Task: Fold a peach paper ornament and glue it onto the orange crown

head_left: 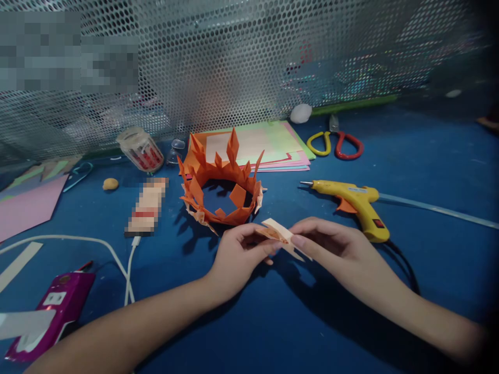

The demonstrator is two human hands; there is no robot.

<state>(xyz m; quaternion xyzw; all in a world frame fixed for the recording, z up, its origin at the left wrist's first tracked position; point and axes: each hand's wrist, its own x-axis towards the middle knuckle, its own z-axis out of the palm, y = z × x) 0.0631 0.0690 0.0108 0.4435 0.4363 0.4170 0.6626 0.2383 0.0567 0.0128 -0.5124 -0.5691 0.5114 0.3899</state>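
Folded paper piece point(278, 227): You hold it above the table, just in front of the orange paper crown and to its right; it is pale, with an orange part showing on its left.
Left hand point(238, 254): Your thumb and forefinger are clamped on the left side of the piece; the other fingers curl beneath and are partly hidden.
Right hand point(343, 246): Your thumb presses the right side of the piece, with the fingers closed behind it; their tips are hidden.
Orange paper crown point(236, 216): It stands upright on the table beyond your left hand, points upward, with pale folded pieces on its outer side.
Yellow glue gun point(345, 190): It lies on its side just beyond your right hand, nozzle to the left; a translucent glue stick point(436, 209) extends from its rear.
Pliers point(334, 123): They lie behind the glue gun, one handle yellow, one red, spread apart.
Paper stack point(261, 143): Coloured sheets lie behind the crown.
Clear jar point(142, 149): It stands tilted in view, left of the stack, with red contents.
Purple device point(78, 293): It lies at your left, beyond your left forearm.
Blue table point(249, 332): It carries all items listed on it above.
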